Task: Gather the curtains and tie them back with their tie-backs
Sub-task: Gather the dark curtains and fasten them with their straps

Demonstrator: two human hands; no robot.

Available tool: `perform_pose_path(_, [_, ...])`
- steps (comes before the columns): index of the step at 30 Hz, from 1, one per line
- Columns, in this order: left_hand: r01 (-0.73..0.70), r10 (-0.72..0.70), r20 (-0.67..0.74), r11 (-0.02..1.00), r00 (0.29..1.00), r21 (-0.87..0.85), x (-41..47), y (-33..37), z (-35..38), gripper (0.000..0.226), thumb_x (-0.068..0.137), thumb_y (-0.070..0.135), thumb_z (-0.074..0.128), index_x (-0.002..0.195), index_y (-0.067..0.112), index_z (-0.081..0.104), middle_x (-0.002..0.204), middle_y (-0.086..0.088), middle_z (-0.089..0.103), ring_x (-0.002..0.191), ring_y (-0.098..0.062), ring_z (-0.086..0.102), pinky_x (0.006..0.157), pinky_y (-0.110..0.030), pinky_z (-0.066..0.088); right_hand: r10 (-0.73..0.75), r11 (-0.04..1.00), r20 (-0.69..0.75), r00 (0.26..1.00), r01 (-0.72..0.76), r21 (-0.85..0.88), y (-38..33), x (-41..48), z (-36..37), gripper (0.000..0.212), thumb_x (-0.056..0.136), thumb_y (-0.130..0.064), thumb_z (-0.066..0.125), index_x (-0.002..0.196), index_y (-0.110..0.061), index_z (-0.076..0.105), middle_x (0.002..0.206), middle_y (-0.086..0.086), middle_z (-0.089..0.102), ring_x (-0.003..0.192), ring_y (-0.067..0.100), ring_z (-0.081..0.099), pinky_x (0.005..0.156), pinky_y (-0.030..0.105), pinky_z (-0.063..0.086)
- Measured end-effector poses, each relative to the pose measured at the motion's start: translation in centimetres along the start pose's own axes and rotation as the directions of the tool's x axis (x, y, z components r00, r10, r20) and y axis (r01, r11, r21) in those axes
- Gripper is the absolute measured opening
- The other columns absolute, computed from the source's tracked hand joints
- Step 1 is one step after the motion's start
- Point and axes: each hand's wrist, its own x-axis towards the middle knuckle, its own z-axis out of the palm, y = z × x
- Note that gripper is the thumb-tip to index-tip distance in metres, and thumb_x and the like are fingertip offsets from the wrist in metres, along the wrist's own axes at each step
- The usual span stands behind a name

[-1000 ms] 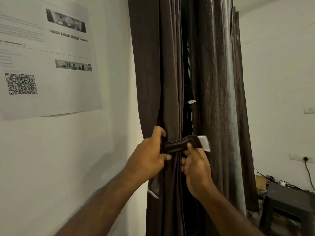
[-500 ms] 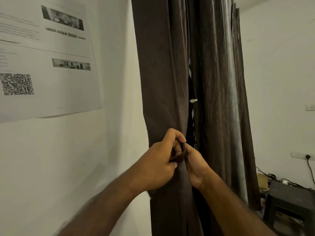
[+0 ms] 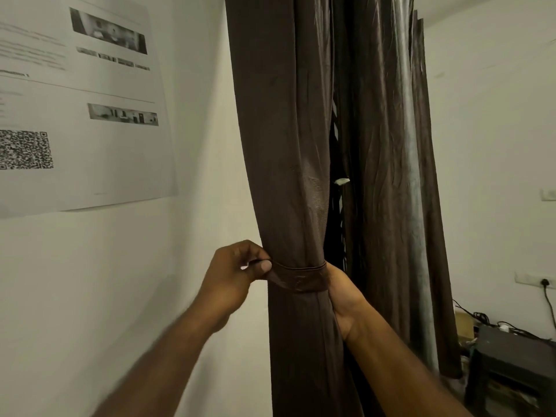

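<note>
Head view: the brown tie-back (image 3: 298, 278) bands the front of the gathered left curtain (image 3: 288, 145), beside the wall; the left hand (image 3: 231, 275) pinches its left end between thumb and fingers; the right hand (image 3: 343, 293) meets its right end, fingers hidden behind fabric, so its grip cannot be told.

— What's in the upper left of the frame?
— A printed sheet (image 3: 90, 164) on the white wall (image 3: 120, 281). It has a QR code (image 3: 25, 149) at its left edge and a grey photo strip (image 3: 108, 33) near its top. The text is too blurred to read.
— And the lower right?
— A black stool (image 3: 517, 353) with tangled cables (image 3: 493, 322) behind it. Above that, a plug sits in a wall socket (image 3: 544, 282), and there's a switch plate (image 3: 548, 194) at the right edge.
</note>
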Motion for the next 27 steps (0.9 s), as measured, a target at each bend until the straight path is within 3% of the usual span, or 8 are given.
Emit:
perform_pose_path(3, [0.035,-0.035,-0.030,0.999,0.999,-0.019,0.2,-0.7,2.0,0.020,0.093,0.001,0.058,0.078,0.014,0.063,0.073,0.006,0.067,0.072,-0.018,0.066,0.067,-0.029,0.060,-0.011,0.997,-0.071,0.997,0.006,-0.080,0.3,0.1,-0.1,0.045,0.101,-0.035,0.048,0.090,-0.006,0.080,0.091,0.019,0.077,0.074,0.027,0.074,0.074,0.038,0.059])
perform_pose_path(6, [-0.033,0.039,-0.033,0.987,0.999,0.155,0.9,-0.9,2.5,0.021,0.093,0.005,0.058,0.079,0.020,0.059,0.074,0.009,0.065,0.067,-0.015,0.061,0.060,-0.025,0.054,-0.026,0.980,-0.125,0.992,0.001,-0.197,0.2,-0.3,0.2,0.039,0.103,-0.027,0.049,0.092,-0.004,0.078,0.081,0.017,0.078,0.069,0.026,0.075,0.069,0.036,0.061])
perform_pose_path(10, [-0.110,0.112,0.006,0.964,0.994,0.241,1.6,-0.2,2.5,0.018,0.093,0.008,0.061,0.082,0.023,0.059,0.080,0.015,0.063,0.076,-0.006,0.060,0.066,-0.013,0.046,-0.051,0.960,-0.170,0.984,0.002,-0.280,-0.2,-0.7,-0.1,0.039,0.105,-0.021,0.042,0.088,-0.003,0.073,0.067,0.014,0.076,0.057,0.022,0.073,0.056,0.030,0.059])
perform_pose_path(15, [-0.028,0.032,-0.074,0.999,0.997,0.042,2.0,-0.2,2.1,0.020,0.086,0.000,0.068,0.077,0.018,0.068,0.079,0.003,0.068,0.079,-0.016,0.061,0.070,-0.027,0.052,-0.099,0.978,-0.246,0.964,0.049,-0.203,0.4,-1.6,-0.3,0.039,0.102,-0.029,0.050,0.085,-0.007,0.078,0.083,0.018,0.078,0.074,0.029,0.072,0.071,0.039,0.059])
perform_pose_path(18, [0.015,-0.009,-0.050,0.993,0.999,0.121,2.3,0.7,4.1,0.024,0.086,0.000,0.067,0.074,0.021,0.063,0.087,0.001,0.061,0.080,-0.015,0.057,0.077,-0.022,0.052,-0.112,0.986,-0.246,0.963,0.076,-0.152,1.3,-1.8,0.6,0.042,0.101,-0.040,0.052,0.091,-0.010,0.079,0.093,0.020,0.078,0.083,0.031,0.073,0.080,0.044,0.059])
perform_pose_path(20, [0.056,-0.055,-0.007,0.994,0.998,0.089,2.3,1.5,4.9,0.028,0.091,-0.005,0.059,0.073,0.016,0.060,0.089,-0.011,0.064,0.073,-0.016,0.055,0.084,-0.033,0.053,-0.133,0.987,-0.259,0.957,0.103,-0.125,1.5,-1.9,1.6,0.043,0.101,-0.041,0.051,0.091,-0.009,0.078,0.088,0.018,0.077,0.084,0.030,0.072,0.082,0.045,0.059])
perform_pose_path(23, [0.143,-0.142,0.050,0.990,0.989,-0.011,2.4,2.1,5.0,0.022,0.090,-0.016,0.045,0.103,-0.012,0.062,0.109,-0.034,0.065,0.064,-0.012,0.054,0.080,-0.037,0.051,-0.165,0.983,-0.288,0.943,0.134,-0.123,1.6,-1.9,2.1,0.043,0.104,-0.036,0.046,0.092,-0.008,0.076,0.093,0.022,0.075,0.088,0.030,0.071,0.091,0.048,0.057])
perform_pose_path(27, [0.236,-0.223,0.152,0.969,0.963,-0.077,2.3,1.8,4.2,0.025,0.093,-0.012,0.039,0.103,-0.003,0.060,0.084,-0.013,0.073,0.079,-0.023,0.063,0.081,-0.040,0.055,-0.222,0.974,-0.298,0.928,0.196,-0.115,2.3,-1.7,2.0,0.041,0.105,-0.032,0.044,0.098,-0.012,0.079,0.097,0.019,0.078,0.097,0.034,0.073,0.086,0.042,0.060])
